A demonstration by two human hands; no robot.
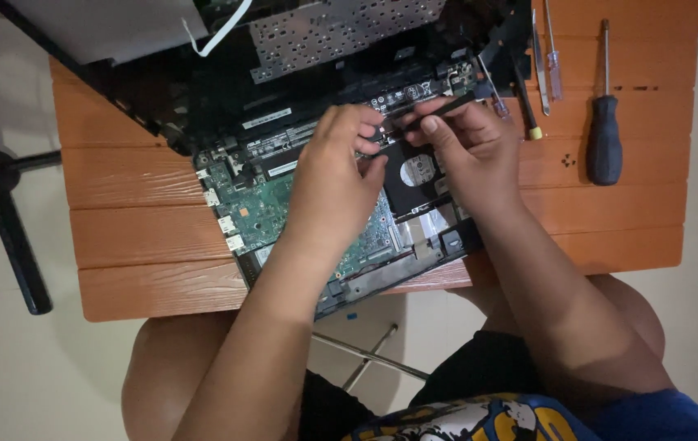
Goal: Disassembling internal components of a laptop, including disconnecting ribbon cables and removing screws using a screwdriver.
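Opened laptop chassis (316, 175) lies on the orange slatted surface (137, 212), green circuit board (263, 208) exposed at left, black drive (416, 175) seated in its bay at right. Right hand (463, 143) hovers over the drive, its grip pinched shut on a slim black tool (439, 110); left hand (337, 184) arches knuckles-up over the board, fingertips (369, 135) curled beside the tool, grip state cannot be told. Black-handled screwdriver (604, 135) and smaller drivers (546, 61) lie well apart on the surface's right.
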